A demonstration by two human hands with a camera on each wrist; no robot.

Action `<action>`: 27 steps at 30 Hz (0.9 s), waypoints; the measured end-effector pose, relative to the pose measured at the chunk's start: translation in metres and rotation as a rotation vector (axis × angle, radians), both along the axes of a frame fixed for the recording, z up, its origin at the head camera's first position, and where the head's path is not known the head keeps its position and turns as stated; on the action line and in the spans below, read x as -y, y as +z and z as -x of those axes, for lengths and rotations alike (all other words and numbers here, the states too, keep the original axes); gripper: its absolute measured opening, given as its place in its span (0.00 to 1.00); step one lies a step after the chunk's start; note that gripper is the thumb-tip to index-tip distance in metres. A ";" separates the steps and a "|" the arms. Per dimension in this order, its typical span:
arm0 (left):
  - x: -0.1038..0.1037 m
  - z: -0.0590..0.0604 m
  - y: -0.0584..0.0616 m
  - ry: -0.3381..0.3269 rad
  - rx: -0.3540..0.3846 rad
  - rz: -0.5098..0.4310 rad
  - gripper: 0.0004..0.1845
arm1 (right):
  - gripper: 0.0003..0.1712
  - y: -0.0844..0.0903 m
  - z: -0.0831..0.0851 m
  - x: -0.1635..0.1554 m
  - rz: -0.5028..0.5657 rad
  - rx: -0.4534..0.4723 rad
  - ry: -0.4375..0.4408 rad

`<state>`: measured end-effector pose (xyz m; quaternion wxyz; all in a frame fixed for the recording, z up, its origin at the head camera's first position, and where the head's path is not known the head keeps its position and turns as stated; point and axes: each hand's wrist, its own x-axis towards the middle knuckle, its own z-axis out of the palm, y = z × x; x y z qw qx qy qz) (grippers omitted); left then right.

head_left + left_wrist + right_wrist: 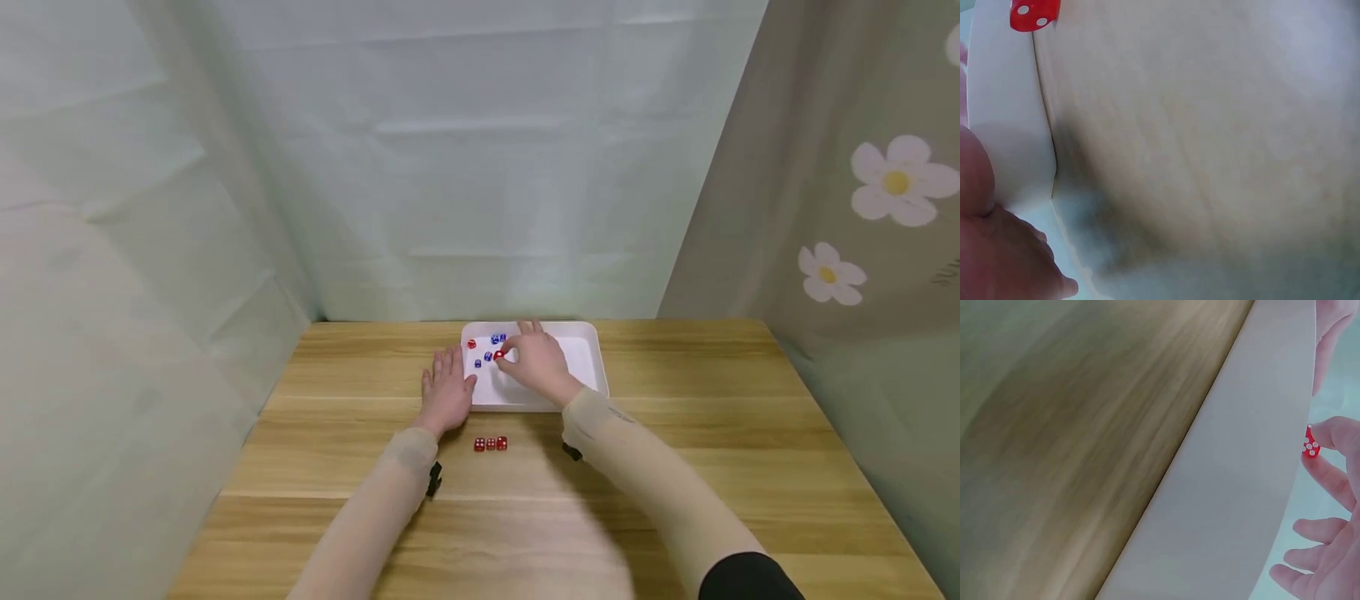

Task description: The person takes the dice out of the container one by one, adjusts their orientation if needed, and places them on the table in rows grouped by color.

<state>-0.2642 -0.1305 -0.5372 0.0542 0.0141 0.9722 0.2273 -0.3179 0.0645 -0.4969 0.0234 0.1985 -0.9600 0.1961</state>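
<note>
One red die [498, 355] sits pinched at the fingertips of your right hand [538, 362], inside the white tray [588, 350], toward its left wall. It lies at the leftward tip of that grip, thumb and forefinger closed on it; a cube, so no long axis to note. Your left hand [447, 392] rests flat and relaxed on the surface, touching the tray's left outer wall, holding nothing. Blue dice [495, 339] and another red one lie near the tray's far-left corner. Three red dice [491, 444] stand in a row on the surface, just off the tray's near edge.
</note>
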 end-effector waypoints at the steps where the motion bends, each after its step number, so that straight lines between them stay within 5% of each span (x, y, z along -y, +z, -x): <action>1: 0.001 0.001 0.000 -0.002 0.010 -0.010 0.39 | 0.14 0.001 -0.002 -0.002 0.007 -0.001 0.006; 13: 0.008 0.008 -0.003 -0.018 0.072 -0.134 0.44 | 0.13 0.008 -0.018 -0.019 0.045 0.004 0.068; 27: 0.013 0.004 0.004 -0.062 0.019 -0.019 0.40 | 0.10 0.011 -0.036 -0.036 0.053 0.012 0.121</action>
